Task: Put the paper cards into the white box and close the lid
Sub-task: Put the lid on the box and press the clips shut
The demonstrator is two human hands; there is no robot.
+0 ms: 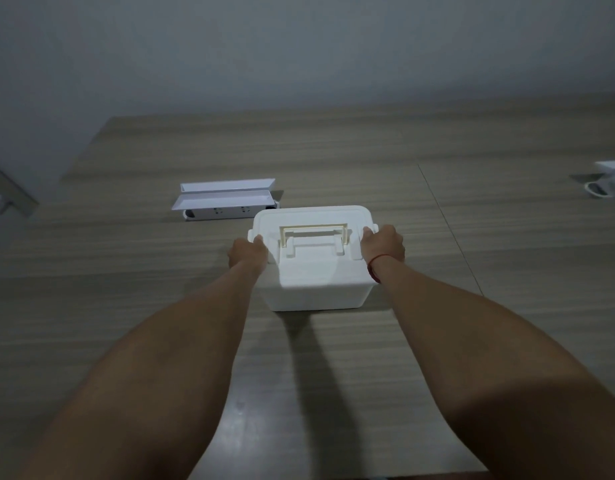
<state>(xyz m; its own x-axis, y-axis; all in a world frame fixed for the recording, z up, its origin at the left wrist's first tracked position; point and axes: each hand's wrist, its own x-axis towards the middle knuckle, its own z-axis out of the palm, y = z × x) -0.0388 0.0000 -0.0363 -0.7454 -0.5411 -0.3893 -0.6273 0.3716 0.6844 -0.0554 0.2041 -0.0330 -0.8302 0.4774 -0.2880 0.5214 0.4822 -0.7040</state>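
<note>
The left hand [247,252] and right hand [384,245] grip opposite ends of the white box [314,271], which sits lidded on the table [126,306] directly ahead, long axis spanning between them. No cards show.

A plain office or meeting room, dimly lit: a long wood-grain table [333,157] made of sections, a thin seam [448,223] running between 2 of them, stands against a bare grey wall [299,46]. Set on the tabletop are 2 white desktop power socket units [226,202] with flip-up lids, 1 at centre left and another [610,183] at the far right edge, the kind fitted at shared workstations. A metal frame [8,192] shows at the left edge.
</note>
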